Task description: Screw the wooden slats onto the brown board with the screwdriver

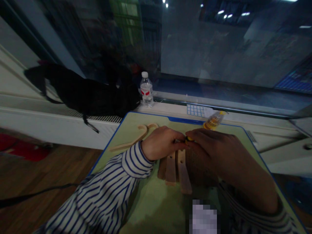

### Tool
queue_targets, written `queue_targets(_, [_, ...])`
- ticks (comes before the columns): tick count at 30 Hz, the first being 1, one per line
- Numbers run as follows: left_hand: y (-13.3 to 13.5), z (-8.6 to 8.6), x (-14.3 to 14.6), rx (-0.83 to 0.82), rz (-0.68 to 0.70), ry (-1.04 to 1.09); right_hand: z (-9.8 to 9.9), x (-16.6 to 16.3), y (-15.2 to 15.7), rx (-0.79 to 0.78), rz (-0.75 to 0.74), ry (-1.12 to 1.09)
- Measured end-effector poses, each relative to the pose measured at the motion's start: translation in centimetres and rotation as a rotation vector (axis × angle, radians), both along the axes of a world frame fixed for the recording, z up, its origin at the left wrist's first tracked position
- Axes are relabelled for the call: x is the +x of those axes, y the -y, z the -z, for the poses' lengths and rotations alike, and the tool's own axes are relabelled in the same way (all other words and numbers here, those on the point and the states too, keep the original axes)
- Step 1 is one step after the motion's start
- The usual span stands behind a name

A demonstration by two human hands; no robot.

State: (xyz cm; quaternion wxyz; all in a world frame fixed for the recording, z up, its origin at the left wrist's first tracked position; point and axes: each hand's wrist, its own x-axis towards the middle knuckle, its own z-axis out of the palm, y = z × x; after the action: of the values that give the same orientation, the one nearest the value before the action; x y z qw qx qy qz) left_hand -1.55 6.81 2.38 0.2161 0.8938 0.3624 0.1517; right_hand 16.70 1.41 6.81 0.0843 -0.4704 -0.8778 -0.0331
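Note:
My left hand [162, 143] and my right hand [216, 146] meet over the table, fingers closed and fingertips almost touching. A small yellow and black piece [188, 139] shows at my right fingertips; its kind is not clear. What my left fingers pinch is hidden. Just below the hands, two flat wooden strips with holes, a left one [171, 172] and a right one [184, 180], lie side by side against a brown block-like thing [201, 165] that my right hand partly covers. Left of my left hand lie curved, hook-ended wooden pieces [133, 142].
The yellow-green tabletop [146, 201] has a blue edge. A clear bottle with yellow cap and label [214, 120] is beyond my right hand. On the sill stand a water bottle [146, 92], a black bag [85, 94] and a blue-gridded sheet [195, 110]. A window rises behind.

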Motion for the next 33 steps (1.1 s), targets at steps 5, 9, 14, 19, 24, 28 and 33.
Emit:
queue_targets(5, [-0.35,0.29,-0.16,-0.016,0.038,0.018,0.08,-0.09,-0.15,0.034,0.022,0.013])
queue_targets(9, [-0.28,0.14,-0.14,-0.042,0.059,0.019,0.29,0.09,-0.46,0.034,0.034,0.017])
queue_targets(14, [-0.07,-0.07,-0.02,-0.037,0.047,0.009,0.39,0.23,-0.68,0.033,0.049,0.017])
queue_targets(19, [-0.06,-0.02,-0.02,0.02,-0.005,0.006,0.43,0.1,-0.71,0.057,0.051,0.029])
queue_targets(24, [-0.1,0.0,-0.01,0.034,-0.025,0.012,0.63,-0.03,-0.64,0.102,0.03,0.024])
queue_targets(28, [-0.19,0.07,-0.02,0.034,-0.016,0.012,0.67,0.23,-0.44,0.124,0.009,0.014])
queue_targets(33, [-0.36,0.38,-0.17,0.018,0.006,0.035,0.55,0.25,-0.24,0.034,-0.051,0.006])
